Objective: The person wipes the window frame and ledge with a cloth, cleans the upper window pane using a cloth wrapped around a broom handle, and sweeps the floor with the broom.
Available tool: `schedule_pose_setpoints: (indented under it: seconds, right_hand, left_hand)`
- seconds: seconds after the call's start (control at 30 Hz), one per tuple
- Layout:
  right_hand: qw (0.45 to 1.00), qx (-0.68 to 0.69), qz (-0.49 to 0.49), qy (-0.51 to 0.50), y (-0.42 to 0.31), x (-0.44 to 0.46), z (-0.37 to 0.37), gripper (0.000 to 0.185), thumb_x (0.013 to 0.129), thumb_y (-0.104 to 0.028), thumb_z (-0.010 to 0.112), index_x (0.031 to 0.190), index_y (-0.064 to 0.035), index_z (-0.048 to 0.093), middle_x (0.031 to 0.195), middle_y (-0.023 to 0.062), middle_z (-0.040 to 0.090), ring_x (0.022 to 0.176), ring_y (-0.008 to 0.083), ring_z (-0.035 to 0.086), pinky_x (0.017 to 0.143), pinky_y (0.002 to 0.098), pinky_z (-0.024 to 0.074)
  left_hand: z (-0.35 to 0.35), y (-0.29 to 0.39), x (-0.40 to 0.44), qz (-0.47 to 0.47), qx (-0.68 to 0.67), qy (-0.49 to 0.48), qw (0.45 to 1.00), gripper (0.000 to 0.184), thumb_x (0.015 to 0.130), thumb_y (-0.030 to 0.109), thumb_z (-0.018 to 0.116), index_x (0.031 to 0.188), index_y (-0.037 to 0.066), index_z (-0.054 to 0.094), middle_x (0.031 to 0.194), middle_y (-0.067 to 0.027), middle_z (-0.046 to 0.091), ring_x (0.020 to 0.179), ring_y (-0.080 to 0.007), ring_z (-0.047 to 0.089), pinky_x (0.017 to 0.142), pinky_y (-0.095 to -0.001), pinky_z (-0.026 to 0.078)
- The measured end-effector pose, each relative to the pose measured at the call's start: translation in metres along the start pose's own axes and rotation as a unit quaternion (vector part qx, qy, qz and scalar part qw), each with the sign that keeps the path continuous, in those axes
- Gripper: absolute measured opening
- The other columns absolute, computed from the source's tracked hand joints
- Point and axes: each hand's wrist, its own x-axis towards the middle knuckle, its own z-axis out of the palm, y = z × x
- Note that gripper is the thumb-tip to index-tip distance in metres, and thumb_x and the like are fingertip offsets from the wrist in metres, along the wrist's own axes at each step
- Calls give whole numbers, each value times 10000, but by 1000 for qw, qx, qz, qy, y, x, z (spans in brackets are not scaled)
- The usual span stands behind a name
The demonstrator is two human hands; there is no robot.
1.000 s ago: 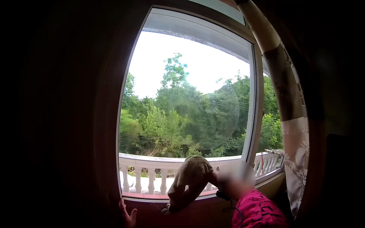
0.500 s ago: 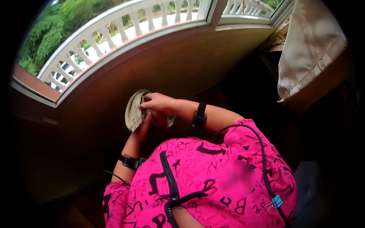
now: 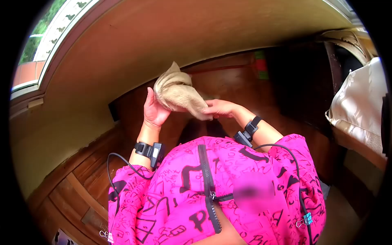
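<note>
A crumpled beige cloth (image 3: pixel 179 92), bunched at its upper left, hangs between my two hands in front of my body. My left hand (image 3: pixel 156 111) supports the bunched side, palm toward the cloth and thumb raised apart; its fingers are mostly hidden behind the fabric. On the other side, my right hand (image 3: pixel 221 108) pinches the lower right end of the cloth between thumb and fingers.
A wall (image 3: pixel 134 53) runs ahead below the window (image 3: pixel 30 61) at the upper left. Brown wooden floor (image 3: pixel 139 102) lies beneath my hands. To the right is furniture draped with a pale patterned fabric (image 3: pixel 359 98). A red and green object (image 3: pixel 260 65) sits by the wall.
My view has tilted down and shifted, showing more floor and less window. My hands have moved apart, and the cloth, earlier folded between them, is now more spread out.
</note>
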Motion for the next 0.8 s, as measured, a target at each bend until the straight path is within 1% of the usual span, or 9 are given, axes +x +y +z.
schedule_pose_setpoints:
  seconds: [0.1, 0.2, 0.23, 0.3, 0.43, 0.5, 0.57, 0.7, 0.8]
  right_hand:
    - [995, -78, -66, 16, -1, 23, 10, 272, 804, -283, 626, 993, -89, 626, 829, -36, 590, 704, 43, 493, 598, 203, 400]
    - [973, 61, -220, 43, -22, 18, 31, 256, 806, -292, 618, 954, -83, 634, 806, -25, 602, 708, 60, 520, 622, 218, 424]
    - [974, 63, -214, 49, -21, 22, 29, 256, 806, -292, 618, 954, -83, 634, 806, -25, 602, 708, 60, 520, 622, 218, 424]
    - [895, -385, -173, 144, -17, 35, 21, 268, 812, -304, 604, 960, -82, 626, 789, -20, 601, 676, 58, 518, 605, 218, 426]
    - [988, 23, -98, 113, 15, 74, 5, 359, 807, -341, 588, 983, -28, 593, 815, 67, 638, 678, 141, 577, 645, 282, 456]
    - [953, -273, -107, 84, 84, 116, -29, 369, 818, -342, 589, 1086, -90, 584, 818, 27, 608, 711, 101, 537, 626, 252, 446]
    - [948, -305, -78, 46, 111, 152, -55, 371, 825, -349, 581, 1120, -125, 565, 827, 36, 608, 730, 114, 543, 640, 255, 450]
    - [989, -94, -38, 111, 183, 243, -168, 371, 839, -288, 558, 1182, -151, 524, 967, 107, 631, 840, 206, 594, 767, 325, 461]
    - [898, -284, 50, 332, 204, 290, -253, 502, 838, -317, 540, 1288, -146, 396, 1051, 170, 593, 931, 322, 571, 809, 390, 451]
  left_hand:
    - [-6, -9, -5, -38, -29, -4, 999, 702, 837, 540, 457, 1329, 61, 309, 1325, -99, 393, 1208, -275, 385, 1020, -432, 291]
    - [-45, -20, -16, -128, 160, 69, 976, 699, 780, 240, 655, 1336, 43, 280, 1298, -90, 417, 1198, -212, 401, 1004, -373, 328]
    - [-62, -25, -20, -184, 186, 67, 963, 641, 768, 127, 649, 1309, 15, 323, 1268, -92, 448, 1177, -200, 427, 998, -349, 334]
    - [-82, -25, -27, -262, 181, 47, 947, 552, 789, 100, 601, 1274, -18, 365, 1236, -112, 478, 1153, -212, 455, 1002, -343, 334]
    - [-99, 23, -46, -28, 64, 167, 983, 361, 897, 166, 479, 1182, -51, 430, 1199, -150, 502, 1108, -242, 496, 972, -377, 380]
    - [-118, 4, -46, -87, 82, 184, 976, 342, 893, 143, 488, 1177, -41, 438, 1177, -143, 518, 1070, -229, 522, 934, -352, 417]
    - [-157, -23, -42, -211, 103, 297, 925, 335, 892, 136, 500, 1177, -31, 442, 1155, -131, 532, 1031, -211, 542, 887, -321, 445]
    - [-173, -32, -45, -142, 194, 435, 868, 295, 903, 133, 483, 1153, -23, 470, 1130, -113, 544, 1020, -192, 537, 877, -313, 441]
    - [-203, -42, -74, -132, 311, 535, 774, 269, 901, 125, 487, 1125, -21, 513, 1064, -82, 585, 957, -168, 556, 839, -276, 436]
